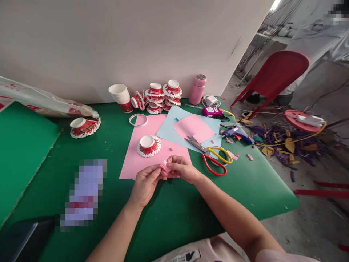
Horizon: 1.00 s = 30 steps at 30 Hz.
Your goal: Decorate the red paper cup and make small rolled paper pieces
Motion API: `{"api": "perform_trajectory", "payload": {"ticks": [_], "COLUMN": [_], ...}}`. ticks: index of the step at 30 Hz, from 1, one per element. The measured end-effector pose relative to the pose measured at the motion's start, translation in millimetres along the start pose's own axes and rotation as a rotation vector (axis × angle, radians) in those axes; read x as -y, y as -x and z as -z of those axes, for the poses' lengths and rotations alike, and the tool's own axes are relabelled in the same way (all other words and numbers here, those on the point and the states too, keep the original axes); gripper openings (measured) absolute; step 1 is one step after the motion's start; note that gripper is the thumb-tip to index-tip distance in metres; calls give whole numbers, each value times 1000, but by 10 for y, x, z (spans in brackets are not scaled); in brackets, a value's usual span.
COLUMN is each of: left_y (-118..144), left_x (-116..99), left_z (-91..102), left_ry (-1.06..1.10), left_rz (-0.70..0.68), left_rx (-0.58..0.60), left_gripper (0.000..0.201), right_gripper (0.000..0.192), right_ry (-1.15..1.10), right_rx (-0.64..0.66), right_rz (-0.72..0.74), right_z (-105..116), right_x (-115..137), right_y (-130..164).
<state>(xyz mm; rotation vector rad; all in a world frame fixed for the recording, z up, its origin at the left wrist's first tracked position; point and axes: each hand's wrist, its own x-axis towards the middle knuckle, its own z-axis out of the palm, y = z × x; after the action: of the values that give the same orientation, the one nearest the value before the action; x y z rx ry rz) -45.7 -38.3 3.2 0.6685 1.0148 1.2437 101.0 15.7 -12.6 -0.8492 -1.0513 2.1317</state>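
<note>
Between my two hands is a small piece of pink paper (164, 167), which looks folded in narrow pleats. My left hand (147, 182) pinches its lower left side, and my right hand (181, 168) pinches the upper right side with thumb and fingers. Just beyond my hands, a red and white paper cup with a fringed, flared rim (147, 145) stands upside down on large pink sheets (131, 160). Right of my hands lie scissors with red and yellow handles (211, 156), blades apart, partly over a light blue sheet (169, 127) and a smaller pink sheet (193, 127).
Along the wall stand stacked cups (120, 95), several fringed cups (155, 96) and a pink flask (198, 89). A white ring (138, 120), a purple box-like item (212, 111) and a blue glue gun (237, 134) lie on the green table (109, 145). A red chair (280, 76) stands beyond.
</note>
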Motion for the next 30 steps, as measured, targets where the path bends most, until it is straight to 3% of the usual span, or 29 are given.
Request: {"api": "perform_trajectory", "payload": {"ticks": [9,15,30], "left_y": [-14,-16,-44], "left_x": [10,7,63], "left_z": [-22,-22,53], "left_ry": [-10,1,84], "left_rz": [20,13,53], "left_rx": [-58,-53,-36], "left_gripper": [19,20,17], "right_gripper": [36,34,33], "right_ry": [-5,-43,-47], "right_rx": [-4,72,104], "right_rz": [-37,-11,9], "right_z": [-47,-86,-129], "right_x": [22,43,83], "right_y": [36,50,75]}}
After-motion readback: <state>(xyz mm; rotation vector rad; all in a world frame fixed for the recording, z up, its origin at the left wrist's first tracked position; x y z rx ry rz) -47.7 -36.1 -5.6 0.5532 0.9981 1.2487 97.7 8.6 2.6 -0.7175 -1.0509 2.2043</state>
